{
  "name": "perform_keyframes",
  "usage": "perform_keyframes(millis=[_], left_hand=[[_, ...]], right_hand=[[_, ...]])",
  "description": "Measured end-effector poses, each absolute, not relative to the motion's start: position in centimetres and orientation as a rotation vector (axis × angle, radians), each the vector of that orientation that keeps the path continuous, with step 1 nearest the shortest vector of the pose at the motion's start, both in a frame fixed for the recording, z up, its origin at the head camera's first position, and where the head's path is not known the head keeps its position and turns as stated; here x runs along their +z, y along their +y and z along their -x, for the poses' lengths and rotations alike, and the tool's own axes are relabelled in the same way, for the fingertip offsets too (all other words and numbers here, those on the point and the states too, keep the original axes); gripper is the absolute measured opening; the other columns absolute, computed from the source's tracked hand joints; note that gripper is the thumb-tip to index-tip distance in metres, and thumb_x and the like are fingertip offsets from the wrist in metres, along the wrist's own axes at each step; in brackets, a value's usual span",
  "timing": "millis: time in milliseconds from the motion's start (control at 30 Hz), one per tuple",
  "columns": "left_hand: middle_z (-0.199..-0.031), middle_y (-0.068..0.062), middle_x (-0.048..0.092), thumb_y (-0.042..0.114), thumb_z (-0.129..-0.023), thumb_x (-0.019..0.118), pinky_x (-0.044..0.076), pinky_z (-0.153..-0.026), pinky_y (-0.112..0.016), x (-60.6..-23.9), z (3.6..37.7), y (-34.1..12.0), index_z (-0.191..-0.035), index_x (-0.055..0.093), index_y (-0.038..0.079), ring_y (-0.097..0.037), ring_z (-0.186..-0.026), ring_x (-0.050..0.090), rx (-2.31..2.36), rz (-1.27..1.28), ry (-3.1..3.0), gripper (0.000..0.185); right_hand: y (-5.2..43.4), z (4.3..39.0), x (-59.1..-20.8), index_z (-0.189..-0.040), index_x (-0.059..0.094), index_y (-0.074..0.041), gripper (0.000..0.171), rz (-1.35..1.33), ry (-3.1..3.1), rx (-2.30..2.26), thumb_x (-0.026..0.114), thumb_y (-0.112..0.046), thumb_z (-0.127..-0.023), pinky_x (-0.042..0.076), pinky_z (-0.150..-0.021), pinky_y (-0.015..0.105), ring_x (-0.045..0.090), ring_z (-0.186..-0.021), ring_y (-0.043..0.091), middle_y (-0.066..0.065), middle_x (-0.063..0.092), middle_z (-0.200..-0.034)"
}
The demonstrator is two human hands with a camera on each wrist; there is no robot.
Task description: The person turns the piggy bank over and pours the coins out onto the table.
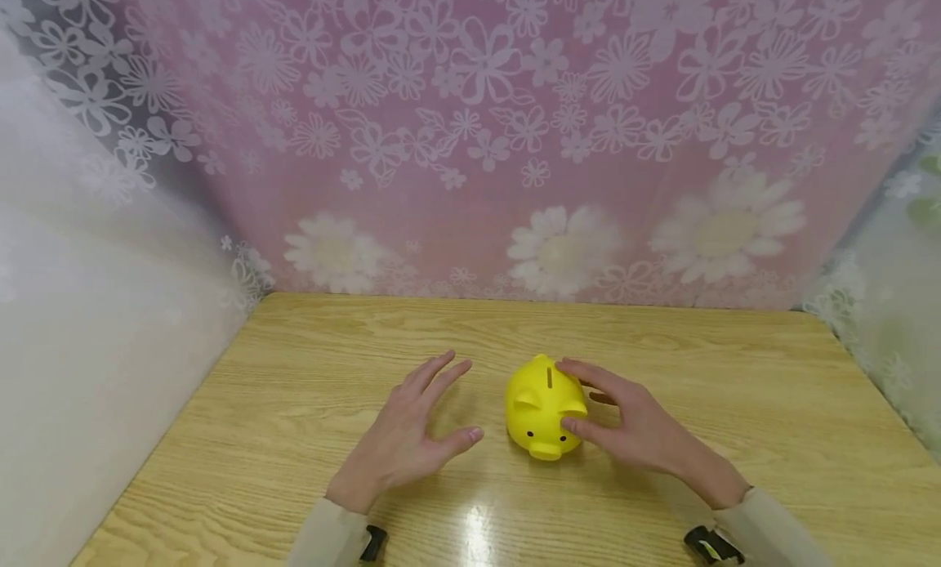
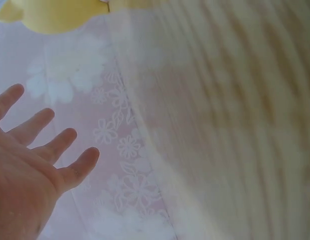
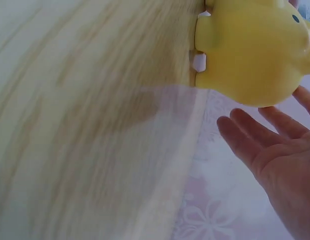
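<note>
A yellow piggy bank (image 1: 544,408) stands on the wooden table (image 1: 735,387), snout toward me and coin slot on top. My right hand (image 1: 581,395) lies against its right side, fingers fairly straight along its back and thumb touching near its cheek. In the right wrist view the piggy bank (image 3: 250,50) sits just beyond the spread fingers (image 3: 255,140). My left hand (image 1: 456,399) hovers open to the left of it, a small gap away and holding nothing. The left wrist view shows that hand's spread fingers (image 2: 49,145) and an edge of the piggy bank (image 2: 49,15).
A pink flowered curtain (image 1: 470,142) hangs behind the table's far edge. Pale sheer fabric closes off the left side (image 1: 88,305) and the right side (image 1: 897,322). Bare wood lies around the piggy bank. Dark wrist-worn devices (image 1: 709,546) show at both sleeves.
</note>
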State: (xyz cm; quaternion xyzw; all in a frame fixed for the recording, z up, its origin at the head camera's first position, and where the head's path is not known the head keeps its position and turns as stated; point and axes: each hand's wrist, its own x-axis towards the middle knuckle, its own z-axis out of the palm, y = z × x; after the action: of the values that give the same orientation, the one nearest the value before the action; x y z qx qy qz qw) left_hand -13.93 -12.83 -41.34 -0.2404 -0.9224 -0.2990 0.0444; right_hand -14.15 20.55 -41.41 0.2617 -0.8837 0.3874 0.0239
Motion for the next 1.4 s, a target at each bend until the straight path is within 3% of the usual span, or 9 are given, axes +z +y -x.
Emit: perform_keyframes(millis=[167, 267, 400, 500, 667, 800, 1033, 1233, 1400], left_hand=[[-0.168, 0.009, 0.029, 0.066, -0.092, 0.061, 0.032, -0.118, -0.064, -41.4, 14.0, -12.4, -0.159, 0.034, 0.038, -0.027, -0.153, 0.034, -0.926, 0.778, -2.810, 0.078], [-0.168, 0.013, 0.027, 0.063, -0.092, 0.064, 0.034, -0.118, -0.063, -41.1, 14.0, -11.7, -0.159, 0.032, 0.043, -0.025, -0.153, 0.034, -0.954, 0.801, -2.798, 0.077], [-0.169, 0.015, 0.023, 0.056, -0.090, 0.072, 0.037, -0.116, -0.061, -40.5, 14.0, -10.1, -0.158, 0.027, 0.049, -0.024, -0.153, 0.034, -0.994, 0.928, -2.755, 0.081], [-0.169, 0.014, 0.021, 0.055, -0.088, 0.075, 0.041, -0.115, -0.060, -40.4, 14.1, -9.0, -0.160, 0.025, 0.047, -0.024, -0.153, 0.035, -0.979, 1.063, -2.708, 0.088], [-0.170, 0.014, 0.019, 0.056, -0.085, 0.078, 0.047, -0.112, -0.053, -40.6, 14.1, -7.9, -0.163, 0.018, 0.039, -0.021, -0.152, 0.037, -0.975, 1.134, -2.681, 0.100], [-0.171, 0.012, 0.019, 0.057, -0.088, 0.075, 0.048, -0.112, -0.050, -40.7, 14.2, -7.2, -0.164, 0.016, 0.036, -0.021, -0.152, 0.038, -1.003, 1.143, -2.699, 0.099], [-0.167, 0.005, 0.031, 0.057, -0.091, 0.071, 0.045, -0.115, -0.047, -41.0, 14.9, -6.6, -0.164, 0.016, 0.039, -0.023, -0.149, 0.043, -1.063, 1.055, -2.740, 0.093], [-0.167, 0.010, 0.030, 0.054, -0.092, 0.072, 0.041, -0.118, -0.051, -40.9, 15.6, -6.6, -0.162, 0.013, 0.045, -0.022, -0.151, 0.039, -1.249, 0.996, -2.798, 0.092], [-0.167, 0.012, 0.028, 0.052, -0.093, 0.071, 0.043, -0.116, -0.051, -41.1, 16.0, -6.7, -0.162, 0.016, 0.043, -0.021, -0.153, 0.035, -1.335, 0.993, -2.801, 0.088]], right_hand=[[20.4, 14.5, -41.8, -0.151, 0.051, -0.023, 0.056, -0.768, -2.703, 1.413, 0.071, -0.025, -0.098, 0.059, -0.095, 0.048, 0.059, -0.130, 0.046, 0.016, 0.049, -0.156], [20.3, 14.7, -41.8, -0.150, 0.052, -0.025, 0.054, -0.724, -2.704, 1.470, 0.070, -0.026, -0.099, 0.061, -0.091, 0.042, 0.060, -0.128, 0.046, 0.015, 0.051, -0.155], [20.0, 14.8, -41.4, -0.147, 0.055, -0.023, 0.047, -0.640, -2.710, 1.494, 0.065, -0.027, -0.102, 0.063, -0.085, 0.035, 0.066, -0.119, 0.042, 0.016, 0.056, -0.149], [19.7, 14.8, -40.9, -0.146, 0.056, -0.021, 0.043, -0.561, -2.735, 1.498, 0.060, -0.030, -0.105, 0.062, -0.080, 0.030, 0.070, -0.112, 0.036, 0.018, 0.059, -0.145], [19.2, 14.8, -40.0, -0.149, 0.053, -0.016, 0.048, -0.415, -2.775, 1.646, 0.057, -0.038, -0.106, 0.063, -0.072, 0.031, 0.073, -0.105, 0.029, 0.022, 0.059, -0.141], [18.9, 14.7, -39.7, -0.152, 0.047, -0.016, 0.052, -0.347, -2.774, 1.710, 0.055, -0.041, -0.106, 0.064, -0.069, 0.034, 0.073, -0.104, 0.030, 0.026, 0.056, -0.141], [19.6, 14.0, -40.4, -0.159, 0.032, -0.030, 0.065, -0.617, -2.684, 1.489, 0.065, -0.026, -0.103, 0.063, -0.083, 0.040, 0.064, -0.122, 0.046, 0.018, 0.040, -0.159], [20.6, 14.0, -40.9, -0.159, 0.035, -0.028, 0.077, -0.864, -2.619, 1.369, 0.076, -0.019, -0.094, 0.063, -0.086, 0.044, 0.064, -0.123, 0.042, 0.009, 0.042, -0.159], [20.9, 14.4, -41.6, -0.159, 0.035, -0.023, 0.081, -0.946, -2.627, 1.357, 0.079, -0.021, -0.092, 0.063, -0.085, 0.042, 0.067, -0.119, 0.040, 0.012, 0.043, -0.160]])
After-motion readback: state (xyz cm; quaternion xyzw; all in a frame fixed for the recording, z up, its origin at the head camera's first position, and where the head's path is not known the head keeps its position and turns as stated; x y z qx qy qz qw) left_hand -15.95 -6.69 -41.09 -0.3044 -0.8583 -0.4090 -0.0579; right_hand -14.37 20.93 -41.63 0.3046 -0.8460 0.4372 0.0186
